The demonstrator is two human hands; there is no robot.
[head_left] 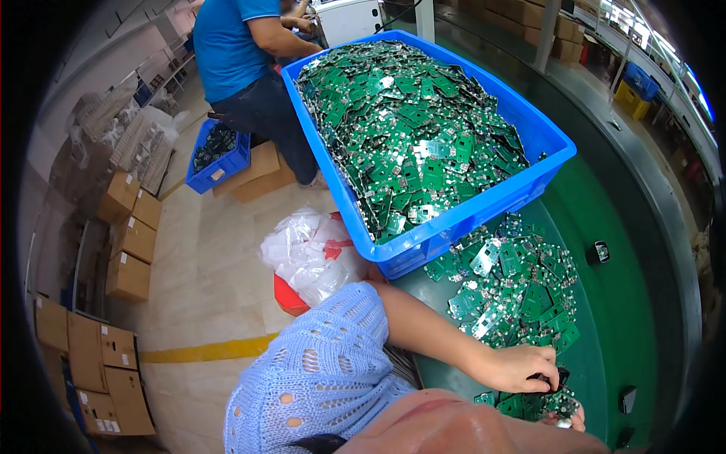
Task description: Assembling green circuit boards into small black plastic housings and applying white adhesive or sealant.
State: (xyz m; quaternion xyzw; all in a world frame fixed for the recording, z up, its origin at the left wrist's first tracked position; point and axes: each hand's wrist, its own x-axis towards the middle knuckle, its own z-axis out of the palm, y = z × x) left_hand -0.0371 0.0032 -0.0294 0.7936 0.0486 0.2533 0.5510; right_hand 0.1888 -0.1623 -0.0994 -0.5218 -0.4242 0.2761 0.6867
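Observation:
My left hand (522, 368) reaches over a green bench, its fingers bent and closed on a small black part (561, 377) whose kind I cannot make out. Just below it, my right hand (578, 420) shows only its fingertips, curled at the edge of a green circuit board (558, 403). The rest of that hand is hidden. Beyond my left hand spreads a loose pile of green circuit boards (533, 291), some with silver metal shields. More loose boards (520, 407) lie close below my left wrist.
A large blue bin (469, 212) heaped with circuit boards stands beyond the pile. Small black devices (599, 253) sit along the bench's right side. Plastic bags (310, 253) fill a red container beside me. A co-worker in blue (231, 53) stands near a smaller blue crate (219, 170); cartons (113, 363) line the left.

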